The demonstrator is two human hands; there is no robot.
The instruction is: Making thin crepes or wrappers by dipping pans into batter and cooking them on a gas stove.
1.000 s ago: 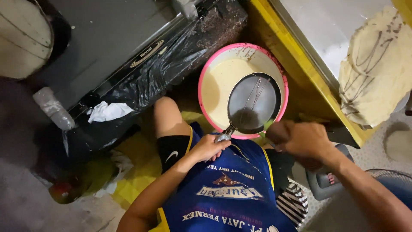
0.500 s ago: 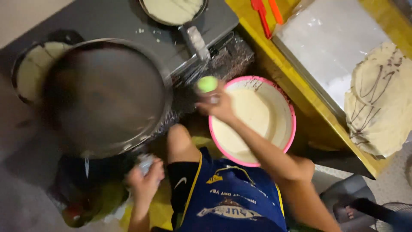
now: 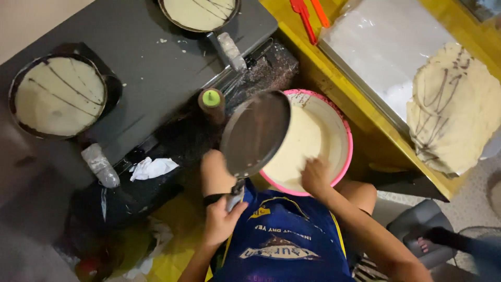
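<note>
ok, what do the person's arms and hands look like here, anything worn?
Both arms are bare, no sleeves reaching them. The left hand and right hand have no gloves, and I see no rings or watch. The only clothing in view is a blue sleeveless jersey with yellow trim and printed lettering.

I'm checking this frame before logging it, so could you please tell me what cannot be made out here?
- Right hand: fingers dip into the pink bowl; what they hold is hidden.
- Bowl's left side: covered by the dark pan held by the left hand.
- Crepe stack: cut off at the right edge.
</note>
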